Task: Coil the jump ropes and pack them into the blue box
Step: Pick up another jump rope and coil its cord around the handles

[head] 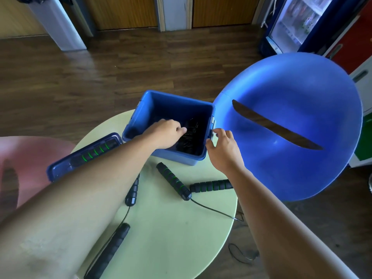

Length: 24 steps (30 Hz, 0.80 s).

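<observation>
Head view — blue box on green table; wood floor; blue chair.

The box in front of me was smooth blue plastic, faintly shiny; the lid looked darker and glossier. The handles were matt black ribbed foam with green rings, the cord thin and slick. My bench was pale green, smooth and matt. The floor showed wood grain with a soft sheen; the chair was glossy blue plastic.

Blue chair beside round green table.
</observation>
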{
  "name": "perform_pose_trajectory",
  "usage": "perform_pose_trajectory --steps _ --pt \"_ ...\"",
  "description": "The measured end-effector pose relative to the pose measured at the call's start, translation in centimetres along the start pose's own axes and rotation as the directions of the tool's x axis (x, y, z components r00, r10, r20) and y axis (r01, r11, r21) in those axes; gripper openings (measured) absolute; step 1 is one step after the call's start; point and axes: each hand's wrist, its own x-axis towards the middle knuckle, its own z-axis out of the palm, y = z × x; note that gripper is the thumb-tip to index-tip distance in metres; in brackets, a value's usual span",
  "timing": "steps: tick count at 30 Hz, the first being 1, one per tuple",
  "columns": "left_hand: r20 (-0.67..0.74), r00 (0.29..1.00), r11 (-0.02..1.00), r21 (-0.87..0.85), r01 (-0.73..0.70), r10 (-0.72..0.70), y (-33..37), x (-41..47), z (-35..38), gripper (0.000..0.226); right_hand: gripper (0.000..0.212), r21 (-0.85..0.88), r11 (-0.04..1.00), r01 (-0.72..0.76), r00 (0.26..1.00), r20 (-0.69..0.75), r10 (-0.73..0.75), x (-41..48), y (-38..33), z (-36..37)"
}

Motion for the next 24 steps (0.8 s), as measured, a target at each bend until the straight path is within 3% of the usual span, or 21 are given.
perform_pose_trajectory --steps 3,6,8,10,11,13,15,17,20,24 --pt "-0.173 0.971 0.984 -0.031 -0.175 0.167 0.0 -2.7 0.2 0.026 0.038 0.024 0.999 -0.022 1.0 -0.005 0.022 -1.8 0.9 0.4" --pt "-0.413 0.784 0.885 0.17 -0.434 0.464 0.0 -5.7 1.5 0.014 0.036 -0.022 0.999 -0.024 0.998 0.063 0.025 -3.5 2.8 1.2" --pt "-0.428 0.644 0.773 0.327 -0.544 0.634 0.2 -7.7 2.8 0.012 0.038 -0.098 0.995 -0.016 0.989 0.146 0.031 -4.3 4.3 1.5" --pt "-0.327 0.568 0.655 0.417 -0.63 0.755 0.2 -9.4 4.2 0.01 0.041 -0.203 0.979 0.0 0.967 0.25 0.052 -4.9 5.6 1.6" --pt "-0.247 0.577 0.622 0.427 -0.657 0.779 0.2 -10.1 4.9 0.009 0.042 -0.261 0.965 0.013 0.953 0.294 0.067 -5.1 6.0 1.7" --pt "-0.045 0.688 0.645 0.399 -0.652 0.724 0.0 -11.0 6.3 0.021 0.045 -0.345 0.937 0.057 0.939 0.336 0.067 -5.6 6.7 2.0" --pt "0.115 0.828 0.731 0.415 -0.542 0.549 -0.8 -11.3 7.4 0.04 0.048 -0.367 0.925 0.096 0.935 0.351 0.042 -6.0 7.4 2.5" --pt "0.189 0.899 0.749 0.5 -0.435 0.396 -1.6 -11.2 8.0 0.055 0.054 -0.345 0.933 0.103 0.935 0.354 0.028 -6.3 8.3 2.9" --pt "0.255 0.919 0.694 0.602 -0.394 0.301 -2.1 -11.3 8.6 0.067 0.058 -0.302 0.949 0.093 0.956 0.292 -0.001 -6.6 9.4 2.9" --pt "0.234 0.916 0.628 0.671 -0.394 0.325 -1.6 -11.3 9.2 0.059 0.056 -0.338 0.94 0.047 0.968 0.247 0.041 -6.6 10.8 2.9"
